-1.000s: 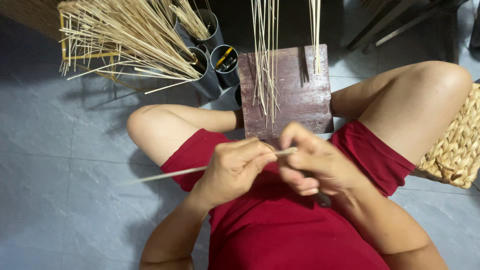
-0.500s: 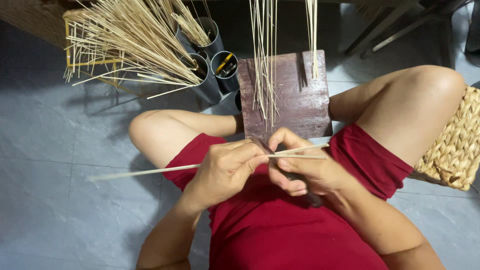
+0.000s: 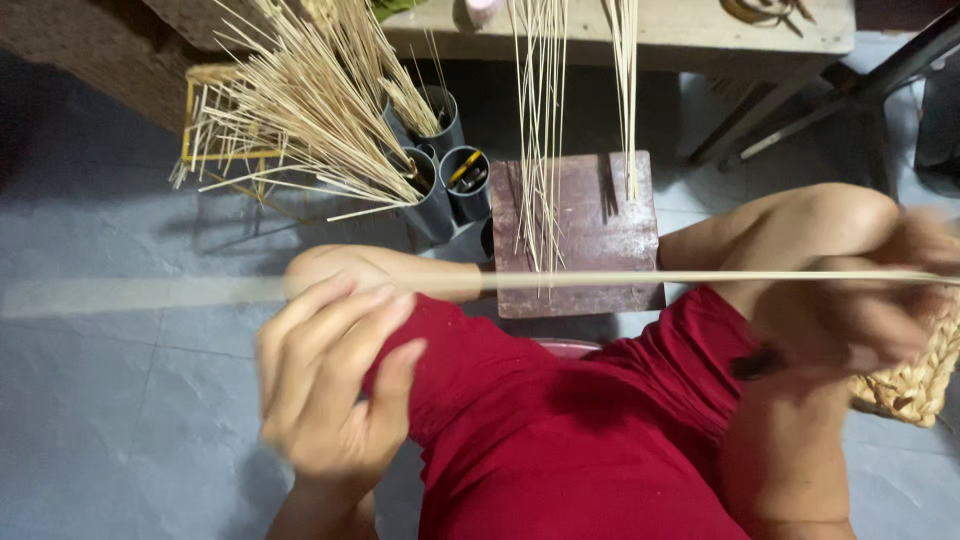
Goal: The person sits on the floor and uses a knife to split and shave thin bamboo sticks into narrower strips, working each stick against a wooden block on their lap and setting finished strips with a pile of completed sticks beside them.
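Note:
A long thin pale cane strip (image 3: 620, 279) stretches level across the whole view, above my lap and red clothing. At the far right, my right hand (image 3: 890, 300) is blurred and closed around the strip. Lower left, my left hand (image 3: 330, 385) has its fingers apart and extended. Its fingertips reach up to the strip, but I cannot tell whether they touch it. Beyond the strip, a dark wooden block (image 3: 585, 235) stands between my knees, and several thin strips (image 3: 540, 130) rise from it.
Grey tube holders (image 3: 435, 205) full of pale sticks lean at the upper left, beside a yellow frame (image 3: 215, 155). A wooden bench (image 3: 690, 30) runs along the top. A woven seat (image 3: 915, 385) sits at the right edge. The floor is grey tile (image 3: 110, 400).
My hands were together at my lap, pinching the strip. My right hand has drawn far to the right with it, and my left hand has opened and dropped to the lower left.

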Demonstrator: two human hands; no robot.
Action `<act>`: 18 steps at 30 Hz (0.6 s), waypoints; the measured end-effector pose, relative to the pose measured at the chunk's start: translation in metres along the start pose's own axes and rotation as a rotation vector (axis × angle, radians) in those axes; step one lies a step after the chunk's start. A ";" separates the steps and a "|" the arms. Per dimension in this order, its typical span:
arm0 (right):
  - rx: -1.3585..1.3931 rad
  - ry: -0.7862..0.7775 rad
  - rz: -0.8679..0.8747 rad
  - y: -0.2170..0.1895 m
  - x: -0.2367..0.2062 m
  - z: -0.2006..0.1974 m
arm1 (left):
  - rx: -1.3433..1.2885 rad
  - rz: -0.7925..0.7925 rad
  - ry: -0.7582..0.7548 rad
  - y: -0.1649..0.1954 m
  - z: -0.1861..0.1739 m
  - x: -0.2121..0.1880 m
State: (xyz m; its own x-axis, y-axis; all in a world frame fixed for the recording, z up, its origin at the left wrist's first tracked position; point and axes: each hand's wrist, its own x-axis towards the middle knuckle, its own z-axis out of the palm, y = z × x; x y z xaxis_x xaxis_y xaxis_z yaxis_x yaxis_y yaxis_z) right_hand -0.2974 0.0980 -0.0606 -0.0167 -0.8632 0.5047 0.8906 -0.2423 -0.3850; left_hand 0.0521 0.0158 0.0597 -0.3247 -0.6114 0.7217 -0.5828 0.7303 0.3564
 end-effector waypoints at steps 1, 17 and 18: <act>-0.065 -0.029 -0.067 -0.008 -0.002 0.002 | -0.012 0.027 0.029 0.000 -0.003 -0.002; -1.628 -0.408 -0.184 0.056 0.031 0.052 | -1.089 -0.397 -0.762 0.000 0.091 -0.048; -1.632 -0.391 -0.142 0.063 0.034 0.050 | -1.117 -0.489 -0.782 -0.004 0.095 -0.053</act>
State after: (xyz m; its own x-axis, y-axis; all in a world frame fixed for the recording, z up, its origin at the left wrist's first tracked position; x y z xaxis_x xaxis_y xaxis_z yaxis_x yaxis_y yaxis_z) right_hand -0.2193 0.0754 -0.0284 0.2790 -0.7026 0.6546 -0.4809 -0.6922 -0.5381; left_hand 0.0009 0.0161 -0.0363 -0.7960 -0.6049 0.0221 0.0033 0.0321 0.9995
